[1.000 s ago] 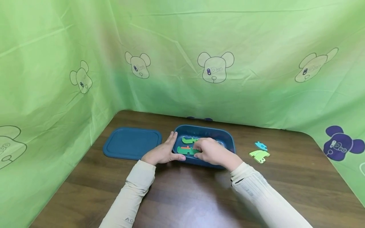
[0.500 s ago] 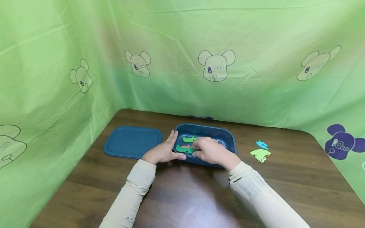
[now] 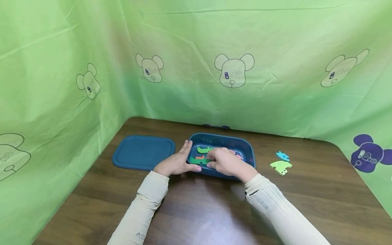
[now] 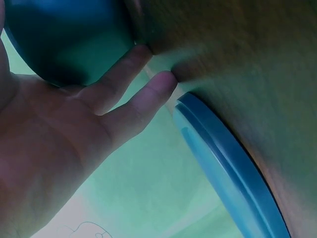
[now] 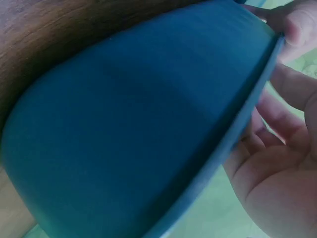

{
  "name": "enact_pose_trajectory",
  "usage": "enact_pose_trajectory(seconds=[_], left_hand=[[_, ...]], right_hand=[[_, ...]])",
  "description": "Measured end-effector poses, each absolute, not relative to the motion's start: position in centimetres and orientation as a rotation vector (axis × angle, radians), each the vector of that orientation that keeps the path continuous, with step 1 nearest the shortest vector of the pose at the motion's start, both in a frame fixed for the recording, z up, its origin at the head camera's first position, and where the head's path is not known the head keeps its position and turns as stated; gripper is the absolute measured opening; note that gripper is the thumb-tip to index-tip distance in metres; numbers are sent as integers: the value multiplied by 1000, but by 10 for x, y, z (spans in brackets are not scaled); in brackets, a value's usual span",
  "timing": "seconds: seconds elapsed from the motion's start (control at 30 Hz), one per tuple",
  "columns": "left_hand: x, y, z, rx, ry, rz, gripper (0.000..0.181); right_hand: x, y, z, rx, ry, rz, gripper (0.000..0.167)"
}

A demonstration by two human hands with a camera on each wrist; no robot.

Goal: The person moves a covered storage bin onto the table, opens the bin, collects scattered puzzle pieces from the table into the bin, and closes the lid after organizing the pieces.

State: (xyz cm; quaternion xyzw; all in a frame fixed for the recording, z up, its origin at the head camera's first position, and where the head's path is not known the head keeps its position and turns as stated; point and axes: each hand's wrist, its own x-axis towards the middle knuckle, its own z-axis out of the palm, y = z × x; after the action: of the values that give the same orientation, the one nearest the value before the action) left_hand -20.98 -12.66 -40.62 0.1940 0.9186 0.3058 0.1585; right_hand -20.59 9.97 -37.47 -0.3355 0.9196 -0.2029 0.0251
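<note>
A dark blue box stands without a lid on the table. My left hand rests against its left end, fingers straight along the wall and thumb over the front rim. The right hand reaches inside with bent fingers and pinches the right end of a dark green crocodile-shaped piece; the fingertips are partly hidden. Behind that piece lies a lighter green piece. Pink-red pieces show past the right hand. In the right wrist view the box wall hides the contents.
The blue lid lies flat left of the box. To the right are a light green frog-like piece and a small blue piece. The wooden table ends at a green printed curtain behind and at the sides.
The right hand and the dark green piece have shifted slightly to the left within the box. The left hand stays at the box's left end. The whole view has drifted a little.
</note>
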Motion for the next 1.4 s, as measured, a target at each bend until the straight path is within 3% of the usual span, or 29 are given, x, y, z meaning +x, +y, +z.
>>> enact_pose_trajectory(seconds=[0.13,0.43,0.73,1.0,1.4], left_hand=[[-210,-125,-407,560,2613,877,116],[-209,-125,-404,512,2606,891,118],[-208,-126,-405,492,2623,878,118],[-209,-124,-406,500,2630,863,118],[-209,-126,-408,510,2629,863,119]], right_hand=[[-205,104,-375,-1012,2887,-712,26],[-199,141,-367,-894,3009,-797,16],[-202,230,-363,-685,3162,-792,17],[-220,321,-385,-497,3174,-594,20],[-242,370,-414,-384,3086,-395,27]])
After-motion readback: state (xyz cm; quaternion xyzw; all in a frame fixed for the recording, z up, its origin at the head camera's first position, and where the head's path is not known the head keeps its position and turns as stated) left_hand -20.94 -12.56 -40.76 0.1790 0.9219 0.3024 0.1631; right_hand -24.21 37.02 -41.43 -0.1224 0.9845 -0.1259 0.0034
